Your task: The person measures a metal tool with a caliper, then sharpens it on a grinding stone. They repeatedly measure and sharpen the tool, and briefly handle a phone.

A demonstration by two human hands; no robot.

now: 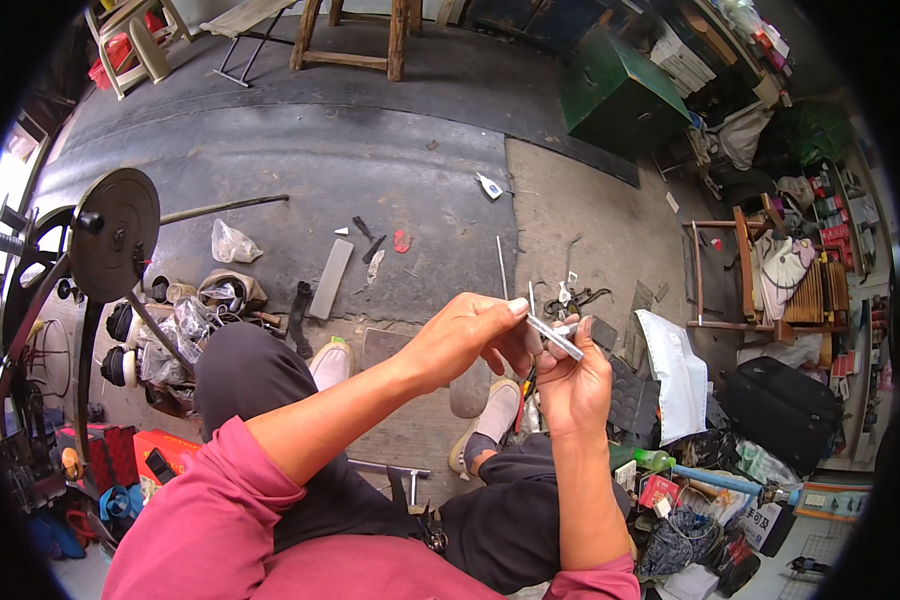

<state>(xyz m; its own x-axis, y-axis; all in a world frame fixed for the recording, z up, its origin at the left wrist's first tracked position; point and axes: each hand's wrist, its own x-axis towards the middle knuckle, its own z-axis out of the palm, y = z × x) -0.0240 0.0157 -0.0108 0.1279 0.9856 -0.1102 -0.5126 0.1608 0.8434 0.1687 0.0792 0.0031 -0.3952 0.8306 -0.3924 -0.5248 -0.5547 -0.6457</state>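
Note:
My left hand (490, 325) is closed near the middle of the view, its thumb pressed on a slim silver metal piece (556, 339) with a thin upright tip beside it; whether the tip is a separate part I cannot tell. My right hand (575, 385) is closed on the same piece from the right, fingers curled up around it, and a small white or light part (562, 329) shows at its fingertips. Both hands are raised over my lap, between my knees and above my shoes (485, 425).
A heavy dark machine with a round plate (110, 235) stands at left, beside bagged parts (195, 320). Loose tools (580, 297), a rubber mat (370, 170) and a white sheet (668, 375) lie ahead and right. A black bag (775, 405), wooden chair (745, 275) and green cabinet (620, 90) line the right.

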